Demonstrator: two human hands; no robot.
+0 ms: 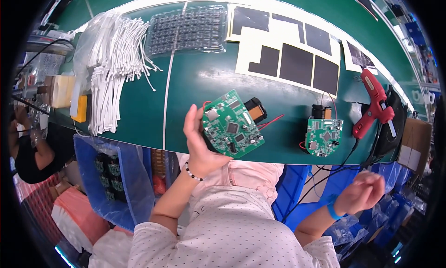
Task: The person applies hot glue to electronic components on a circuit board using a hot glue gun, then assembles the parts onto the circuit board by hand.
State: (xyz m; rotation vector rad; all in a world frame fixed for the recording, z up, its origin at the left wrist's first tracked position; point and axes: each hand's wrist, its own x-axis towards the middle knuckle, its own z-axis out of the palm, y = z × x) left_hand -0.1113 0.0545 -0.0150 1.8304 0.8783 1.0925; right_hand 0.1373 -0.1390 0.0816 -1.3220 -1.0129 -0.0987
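We have our bare left hand (199,148) gripping, fingers (191,117) pointing forward, bare left forearm (172,205) slanting forward. Our bare right hand (361,193) sits out to the side, loosely curled, bare right forearm (316,227) angled outward.

Place: electronics workshop
Circuit boards (232,125): two, both green
Bench (145,114): green, bearing glue gun (375,89) and cables (109,91)
Bin (138,175): blue, holding parts (113,169)

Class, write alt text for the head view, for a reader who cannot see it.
A person's left hand holds a green circuit board over a green table, while the right hand curls beyond its near edge. A second board lies to the right, near a red glue gun; white cables lie at left.
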